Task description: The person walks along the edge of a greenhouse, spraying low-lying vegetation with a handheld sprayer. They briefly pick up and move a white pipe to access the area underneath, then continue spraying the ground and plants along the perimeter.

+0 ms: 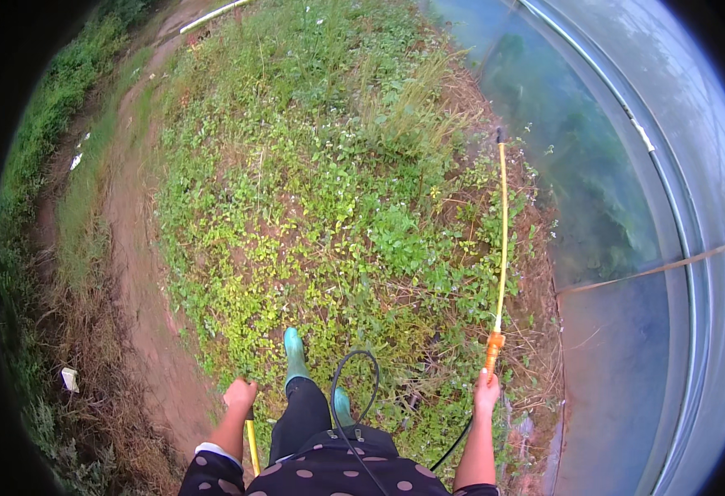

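My right hand (486,392) is closed round the orange handle of a spray wand (504,223). Its long yellow tube points away from me along the plastic wall, ending in a dark nozzle (500,135) above the weeds. A black hose (376,382) loops in front of my body, and a stretch of it runs down below my right hand. At lower left, my left hand (239,395) is wrapped round the dark grip of a yellow pump lever (252,446), whose lower end is hidden by my clothing.
Low green weeds (321,190) cover the strip under my green boots (294,347). A bare dirt path (139,248) lies to the left, with white litter (69,379) beyond it. Along the right stands a plastic-sheeted greenhouse (627,331) with metal pipes. A white pole (213,15) lies far off.
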